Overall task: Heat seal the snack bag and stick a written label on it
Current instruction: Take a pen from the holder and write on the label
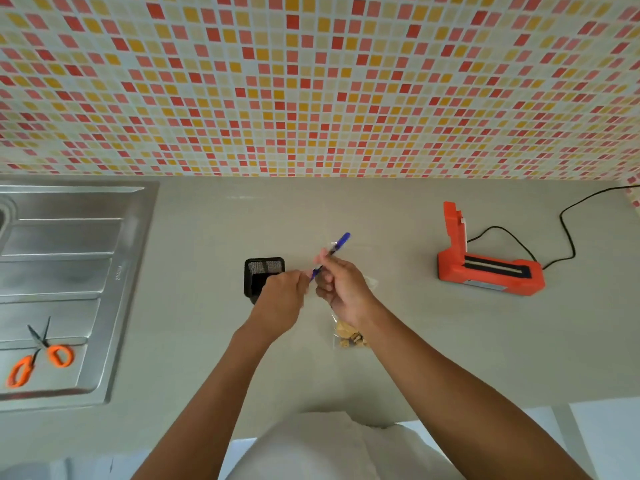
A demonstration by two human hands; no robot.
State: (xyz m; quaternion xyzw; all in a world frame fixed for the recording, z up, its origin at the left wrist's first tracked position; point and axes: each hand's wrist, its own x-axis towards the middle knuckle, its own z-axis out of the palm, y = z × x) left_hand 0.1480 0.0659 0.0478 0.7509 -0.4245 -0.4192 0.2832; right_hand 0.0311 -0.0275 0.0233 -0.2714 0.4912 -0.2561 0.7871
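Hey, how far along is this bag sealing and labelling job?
Done: unclear; the bag lies apart from the open sealer, its seal too small to judge. In hand: the right hand holds the pen, the left hand pinches its lower end. Left: no label shows on the bag, so writing and sticking likely remain.

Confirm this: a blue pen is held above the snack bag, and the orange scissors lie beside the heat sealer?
No: the head view shows the scissors on the sink's draining board, far from the heat sealer. The pen is above the snack bag.
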